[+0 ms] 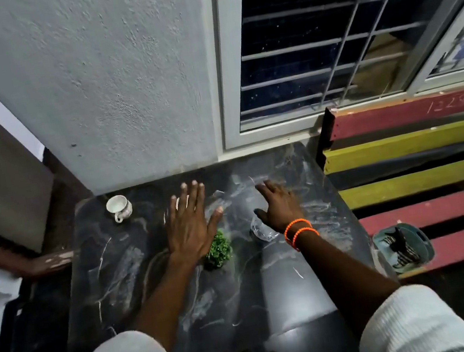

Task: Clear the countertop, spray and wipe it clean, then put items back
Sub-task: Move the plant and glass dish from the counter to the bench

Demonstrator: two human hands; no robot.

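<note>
Spanning the frame, the dark marbled countertop (157,286) carries everything; the left hand (190,229) hovers flat, fingers straight, holding nothing; the right hand (280,206), loosely spread and empty, reaches over a clear glass (261,229), likely to topple if clipped; the green plant (218,248) and teacup (119,207) wait.

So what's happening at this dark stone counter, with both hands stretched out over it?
A person stands at a dark marbled countertop under a window. The left hand is spread flat with straight fingers over the middle of it, near a small green plant. The right hand, with orange bands on its wrist, reaches over a clear glass; whether it grips it I can't tell. A white teacup still sits at the far left corner, so clearing isn't finished.
</note>
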